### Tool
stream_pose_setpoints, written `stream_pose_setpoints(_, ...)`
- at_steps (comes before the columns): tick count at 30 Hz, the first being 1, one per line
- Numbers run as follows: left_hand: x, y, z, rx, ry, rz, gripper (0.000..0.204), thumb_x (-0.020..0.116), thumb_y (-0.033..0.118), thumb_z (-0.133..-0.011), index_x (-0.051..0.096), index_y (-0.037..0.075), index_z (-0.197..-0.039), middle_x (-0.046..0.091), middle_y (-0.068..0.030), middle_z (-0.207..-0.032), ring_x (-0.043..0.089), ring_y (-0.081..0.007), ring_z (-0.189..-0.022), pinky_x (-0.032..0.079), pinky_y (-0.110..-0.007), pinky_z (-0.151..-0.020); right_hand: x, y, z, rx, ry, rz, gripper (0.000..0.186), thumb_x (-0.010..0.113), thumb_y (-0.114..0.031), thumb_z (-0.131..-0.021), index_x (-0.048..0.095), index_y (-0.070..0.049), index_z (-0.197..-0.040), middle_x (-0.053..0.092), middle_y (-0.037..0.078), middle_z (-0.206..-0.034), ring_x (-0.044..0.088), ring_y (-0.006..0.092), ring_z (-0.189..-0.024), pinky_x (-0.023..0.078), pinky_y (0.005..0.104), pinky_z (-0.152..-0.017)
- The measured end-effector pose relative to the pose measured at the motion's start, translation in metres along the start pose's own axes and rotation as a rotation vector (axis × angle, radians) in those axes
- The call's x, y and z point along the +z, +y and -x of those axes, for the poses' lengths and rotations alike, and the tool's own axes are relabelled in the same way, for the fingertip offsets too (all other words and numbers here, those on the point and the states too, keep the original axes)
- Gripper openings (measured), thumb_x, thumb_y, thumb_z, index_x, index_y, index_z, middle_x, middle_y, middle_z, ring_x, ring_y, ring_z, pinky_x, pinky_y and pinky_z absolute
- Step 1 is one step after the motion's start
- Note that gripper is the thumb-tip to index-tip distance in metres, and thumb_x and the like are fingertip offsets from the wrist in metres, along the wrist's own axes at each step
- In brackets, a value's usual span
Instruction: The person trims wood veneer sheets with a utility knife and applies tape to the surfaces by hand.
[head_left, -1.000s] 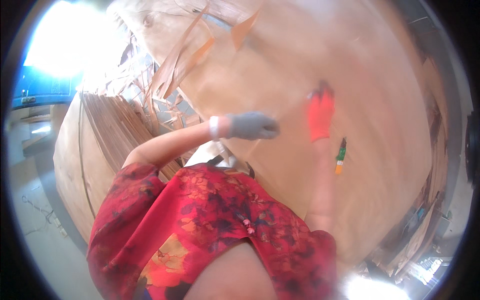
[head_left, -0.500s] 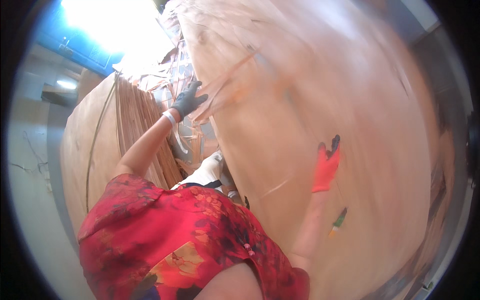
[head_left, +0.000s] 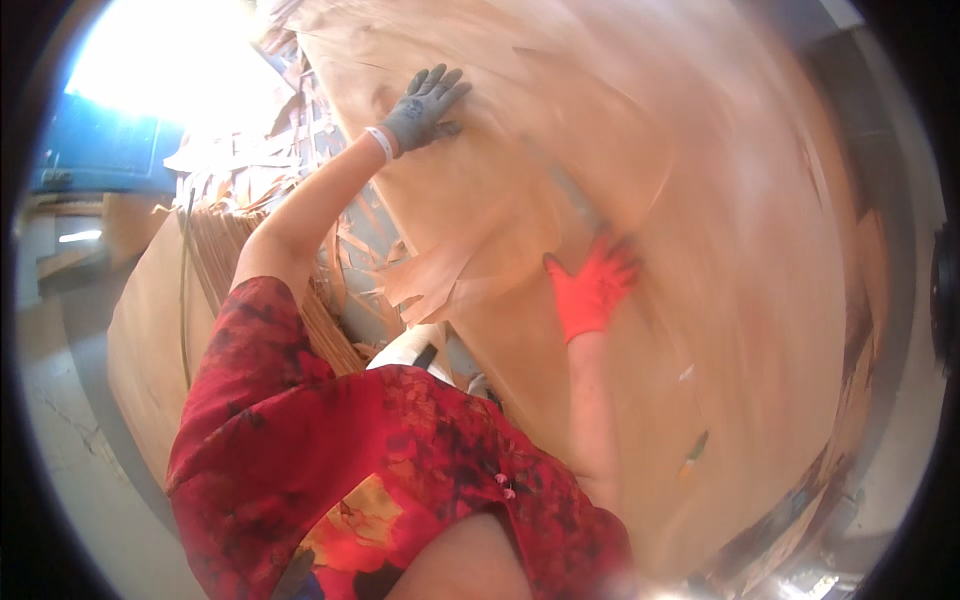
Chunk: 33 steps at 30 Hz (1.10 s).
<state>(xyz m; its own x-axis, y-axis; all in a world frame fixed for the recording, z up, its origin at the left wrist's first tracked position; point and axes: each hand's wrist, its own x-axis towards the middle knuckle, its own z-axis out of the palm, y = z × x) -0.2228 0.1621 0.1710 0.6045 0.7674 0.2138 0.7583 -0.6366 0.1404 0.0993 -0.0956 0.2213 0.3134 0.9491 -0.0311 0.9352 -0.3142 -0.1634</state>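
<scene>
A broad, pale brown sheet of wood veneer [head_left: 730, 330] lies in front of me and fills most of the right side. My left hand [head_left: 425, 108], in a grey glove, rests with fingers stretched out near the sheet's far left edge. In a red glove with dark fingertips, my right hand [head_left: 592, 288] spreads its slightly blurred fingers over the sheet's middle. Between the two hands, a torn veneer piece [head_left: 435, 278] juts over the near left edge. A small green and yellow tool [head_left: 693, 453], its kind unclear, lies on the sheet to the right.
At the left stands a thick stack of veneer sheets [head_left: 150, 335] with a cord or thin strip over it. Loose veneer scraps [head_left: 345, 245] litter the gap between stack and sheet. A blue panel [head_left: 105, 145] is at the far left under bright light.
My left hand has moved away and right, onto the sheet. My right hand has shifted left and farther away, its fingers spreading. The torn piece now lies lower, apart from my left hand.
</scene>
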Motion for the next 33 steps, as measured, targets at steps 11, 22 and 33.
stream_pose_setpoints(11,0.012,-0.039,-0.023,0.202,0.066,-0.024,0.033,0.062,0.02,-0.096,0.061,0.01,-0.127,0.062,-0.0127,-0.135,0.057,-0.0338,-0.126,0.046,-0.044,-0.106,0.018,-0.052,-0.011,-0.011,0.075,-0.378,0.068,0.073,-0.038,-0.087,0.049,-0.012,-0.145,0.044,0.021,-0.151,0.039,0.0429,-0.138,0.03,0.054,-0.113)
stream_pose_setpoints(22,-0.059,0.047,-0.061,0.309,0.341,0.063,0.024,0.061,0.022,-0.097,0.065,0.01,-0.118,0.069,-0.0083,-0.118,0.067,-0.0277,-0.104,0.055,-0.04,-0.087,-0.057,0.067,-0.045,-0.119,0.298,-0.49,0.04,0.056,-0.005,-0.092,0.065,-0.011,-0.13,0.07,0.014,-0.121,0.066,0.0332,-0.112,0.052,0.042,-0.095)
stream_pose_setpoints(33,-0.087,0.302,0.011,0.566,-0.004,0.349,0.072,0.072,0.033,-0.09,0.042,0.014,-0.152,0.039,-0.0098,-0.159,0.028,-0.0318,-0.151,0.016,-0.052,-0.126,-0.214,0.353,0.111,0.171,0.014,0.067,0.055,0.06,0.002,-0.091,0.056,-0.017,-0.143,0.064,0.008,-0.135,0.06,0.0269,-0.124,0.048,0.0392,-0.102)
